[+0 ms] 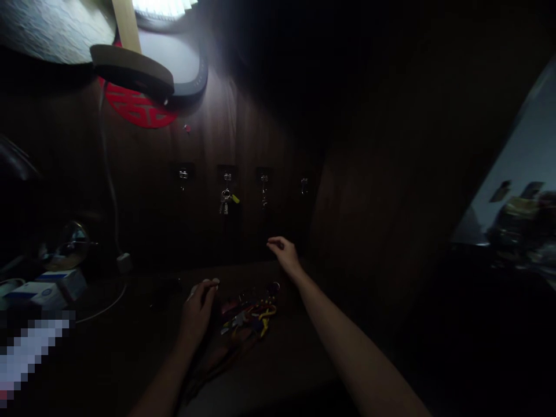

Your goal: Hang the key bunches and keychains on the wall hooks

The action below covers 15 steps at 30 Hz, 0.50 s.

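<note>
Here at lower centre, the left hand (197, 310) has its grip pressed together, pinching a small pale item (211, 284), too dim to identify, while the right hand (283, 253) hangs above the dark tabletop (278, 376), grip loosely curled, nothing visible in it. Between them lies a tangled heap of colourful keychains and yellow cords (248, 315); higher up, a keyring with silver keys (225, 201) dangles from a black-backed metal wall hook (226, 176).

My left hand (197, 311) sits lower in view, its fingers (207, 288) curled closely together. My right hand (283, 255) reaches farther forward, wrist bent, fingers (274, 245) loosely curled. My bare forearms (354, 347) angle inward.
</note>
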Tool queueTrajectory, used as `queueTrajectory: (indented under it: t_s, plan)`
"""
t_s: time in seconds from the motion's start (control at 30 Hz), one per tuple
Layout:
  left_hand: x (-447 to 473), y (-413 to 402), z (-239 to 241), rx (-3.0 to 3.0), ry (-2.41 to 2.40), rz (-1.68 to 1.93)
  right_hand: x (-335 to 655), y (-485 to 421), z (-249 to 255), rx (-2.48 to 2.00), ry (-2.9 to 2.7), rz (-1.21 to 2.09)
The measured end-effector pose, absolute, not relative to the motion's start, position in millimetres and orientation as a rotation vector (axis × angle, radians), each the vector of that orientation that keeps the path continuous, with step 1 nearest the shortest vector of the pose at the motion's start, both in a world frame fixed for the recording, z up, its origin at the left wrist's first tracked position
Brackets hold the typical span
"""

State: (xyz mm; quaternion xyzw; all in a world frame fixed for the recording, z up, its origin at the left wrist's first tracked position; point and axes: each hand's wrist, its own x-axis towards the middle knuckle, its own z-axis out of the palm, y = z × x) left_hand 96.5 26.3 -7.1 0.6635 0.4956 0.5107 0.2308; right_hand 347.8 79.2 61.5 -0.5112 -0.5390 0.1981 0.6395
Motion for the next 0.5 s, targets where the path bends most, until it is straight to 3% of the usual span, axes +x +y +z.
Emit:
queueTrajectory:
  t_s: [0.23,0.5]
  plan:
    - [99.3,22.3,-7.7,2.044,1.304,1.231,361.5,33.6,8.5,-1.481,-1.434,0.476]
    - [103.5,20.1,-6.9,2.252,1.248,1.057,358.4,13.5,-4.4,-1.874,-1.611,0.288]
